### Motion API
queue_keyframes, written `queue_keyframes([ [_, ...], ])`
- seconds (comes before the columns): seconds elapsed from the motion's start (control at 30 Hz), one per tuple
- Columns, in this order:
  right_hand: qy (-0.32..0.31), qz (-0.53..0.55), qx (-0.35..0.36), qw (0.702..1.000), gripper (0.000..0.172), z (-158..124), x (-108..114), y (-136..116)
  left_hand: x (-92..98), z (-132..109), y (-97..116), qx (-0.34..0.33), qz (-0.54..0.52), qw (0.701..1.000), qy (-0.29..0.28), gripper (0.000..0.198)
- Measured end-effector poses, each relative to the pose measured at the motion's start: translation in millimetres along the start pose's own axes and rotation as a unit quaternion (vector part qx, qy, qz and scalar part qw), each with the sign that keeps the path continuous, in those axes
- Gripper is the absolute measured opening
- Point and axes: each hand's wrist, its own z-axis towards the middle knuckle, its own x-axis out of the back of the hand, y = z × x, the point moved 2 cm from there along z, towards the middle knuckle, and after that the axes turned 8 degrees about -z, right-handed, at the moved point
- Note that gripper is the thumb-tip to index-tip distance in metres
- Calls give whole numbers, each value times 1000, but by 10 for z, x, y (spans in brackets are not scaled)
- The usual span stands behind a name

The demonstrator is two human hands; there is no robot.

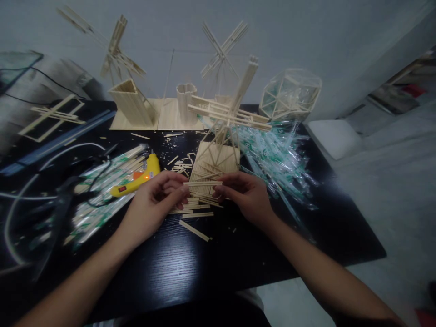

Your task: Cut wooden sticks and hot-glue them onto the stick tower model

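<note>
Between my two hands, level with the table, is a short wooden stick [203,184]. My left hand [163,193] pinches its left end between thumb and fingers. Its right end is in the fingertips of my right hand [243,193]. Whether it is one stick or two side by side, I cannot tell. Below lie several loose short sticks [195,215]. Just behind my hands stands a stick windmill model [229,120] on a flat wooden base [200,159]. A yellow hot glue gun [138,178] lies left of my left hand, an orange light glowing on it.
Bagged sticks [102,200] and a white cable [10,218] are on the left. Crumpled plastic wrappers [279,154] spread at right. Along the wall stand a wooden tower [132,104], a round stick column [186,104] and a polyhedron frame [291,94]. A white stool [337,136] is beyond the table's right edge.
</note>
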Motion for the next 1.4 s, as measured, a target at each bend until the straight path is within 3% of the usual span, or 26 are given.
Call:
queue_keyframes([
  [0.1,-1,-11,-2,1000,26,-2,0,3,0,-23,0,-59,45,997,15,32],
  [0.27,6,-24,8,1000,27,-14,-9,-6,15,-51,-17,-164,184,969,31,17],
  [0.43,28,-32,25,999,20,-39,-20,7,18,-63,-50,-229,220,948,17,14],
  [0.93,57,-71,40,995,10,-75,-24,3,3,-96,-40,-261,241,935,14,10],
  [1.4,57,-52,21,997,19,-51,-19,-49,15,-65,-31,-288,264,921,12,18],
])
